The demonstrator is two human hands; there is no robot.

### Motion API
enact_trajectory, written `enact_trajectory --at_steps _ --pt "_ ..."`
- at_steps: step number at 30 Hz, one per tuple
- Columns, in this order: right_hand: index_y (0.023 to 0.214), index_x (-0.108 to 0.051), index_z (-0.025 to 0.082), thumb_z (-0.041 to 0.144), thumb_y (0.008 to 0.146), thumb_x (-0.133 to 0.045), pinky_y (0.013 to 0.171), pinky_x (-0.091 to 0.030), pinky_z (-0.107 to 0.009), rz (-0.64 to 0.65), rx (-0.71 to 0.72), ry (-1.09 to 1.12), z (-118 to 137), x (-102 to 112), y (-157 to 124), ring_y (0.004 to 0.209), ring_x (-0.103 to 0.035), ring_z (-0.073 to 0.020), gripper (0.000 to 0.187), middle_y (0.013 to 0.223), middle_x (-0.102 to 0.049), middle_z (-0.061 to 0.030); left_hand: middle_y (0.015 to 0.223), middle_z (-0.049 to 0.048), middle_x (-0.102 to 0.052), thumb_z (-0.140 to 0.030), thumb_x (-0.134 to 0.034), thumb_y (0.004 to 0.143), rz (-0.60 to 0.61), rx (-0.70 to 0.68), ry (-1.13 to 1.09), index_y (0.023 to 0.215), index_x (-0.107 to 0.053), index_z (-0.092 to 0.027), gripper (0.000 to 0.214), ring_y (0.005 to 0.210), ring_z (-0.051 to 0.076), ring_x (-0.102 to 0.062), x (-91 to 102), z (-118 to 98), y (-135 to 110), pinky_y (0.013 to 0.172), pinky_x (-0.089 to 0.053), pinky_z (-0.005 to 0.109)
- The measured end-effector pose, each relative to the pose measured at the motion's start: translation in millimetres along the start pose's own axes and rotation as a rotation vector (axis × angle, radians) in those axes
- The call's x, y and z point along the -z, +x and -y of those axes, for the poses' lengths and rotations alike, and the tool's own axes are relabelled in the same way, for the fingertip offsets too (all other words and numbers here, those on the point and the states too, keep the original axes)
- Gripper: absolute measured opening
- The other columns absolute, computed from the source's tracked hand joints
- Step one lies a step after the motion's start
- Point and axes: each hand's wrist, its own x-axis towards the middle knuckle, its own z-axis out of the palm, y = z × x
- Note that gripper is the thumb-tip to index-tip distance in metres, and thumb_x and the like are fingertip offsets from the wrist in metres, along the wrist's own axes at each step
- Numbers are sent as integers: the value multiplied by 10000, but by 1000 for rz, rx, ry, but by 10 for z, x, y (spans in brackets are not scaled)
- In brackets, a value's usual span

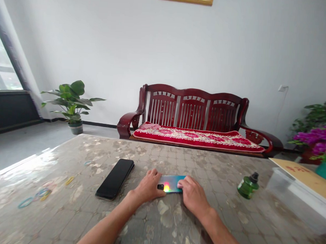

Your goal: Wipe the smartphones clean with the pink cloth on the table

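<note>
A shiny blue smartphone [172, 183] lies back up and sideways in front of me, low over or on the patterned tablecloth; its dark camera block and a rainbow glare show near the left end. My left hand [150, 186] is closed round that left end, thumb along the near edge and fingers at the far edge. At the other end my right hand [192, 191] grips the phone with bent fingers, the thumb resting on its back. To the left of my hands a black smartphone [115, 179] lies screen up, touched by neither hand.
Colourful rubber bands [42, 193] lie at the table's left. On the right stand a green bottle [248, 185] with a black cap and a clear plastic box [297, 199] under a tan folder [306, 178]. A wooden bench [194, 107] stands beyond the table [147, 229].
</note>
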Motion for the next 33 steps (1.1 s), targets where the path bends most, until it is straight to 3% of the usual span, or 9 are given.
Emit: enact_trajectory --at_steps 4,7,13,21,29,33 --pt "873 -657 232 137 961 -387 797 -424 -256 -9 -112 -68 -166 -15 39 886 -595 -168 299 900 -629 -43 1168 123 -563 -440 -757 685 3 5 -22 1135 -608 -154 554 1111 298 -519 -2 47 8 976 -417 356" --pt "903 -662 231 143 964 -388 806 -418 -255 -20 -132 -93 -84 -58 80 899 -594 -173 294 918 -631 -49 1156 114 -569 -445 -768 681 -16 5 -25 1128 -611 -165 550 1099 295 -521 -19 46 7 977 -415 358" --pt "977 -670 239 122 957 -403 828 -398 -231 41 69 -35 210 -112 129 947 -576 -161 292 980 -627 -37 1147 119 -579 -449 -771 708 -16 -5 -21 1111 -628 -156 518 1111 296 -521 -35 40 -5 985 -407 359" --pt "932 -690 233 119 955 -415 812 -383 -233 29 -81 -169 -80 -72 291 934 -582 -162 299 959 -635 -45 1167 120 -578 -465 -817 664 3 24 -49 1146 -625 -166 599 1117 304 -526 -29 44 29 972 -413 359" --pt "927 -672 224 146 958 -453 801 -401 -251 47 0 -134 435 -252 488 932 -586 -178 234 975 -636 -48 1126 99 -587 -425 -811 652 -8 42 -64 1094 -605 -186 543 1095 305 -539 -16 20 21 939 -424 374" --pt "888 -656 221 142 947 -475 773 -409 -252 32 56 -129 491 -285 496 903 -586 -176 206 953 -633 -43 1140 121 -590 -385 -833 614 -32 55 -94 1154 -555 -165 646 1116 320 -540 -18 5 17 940 -426 385"
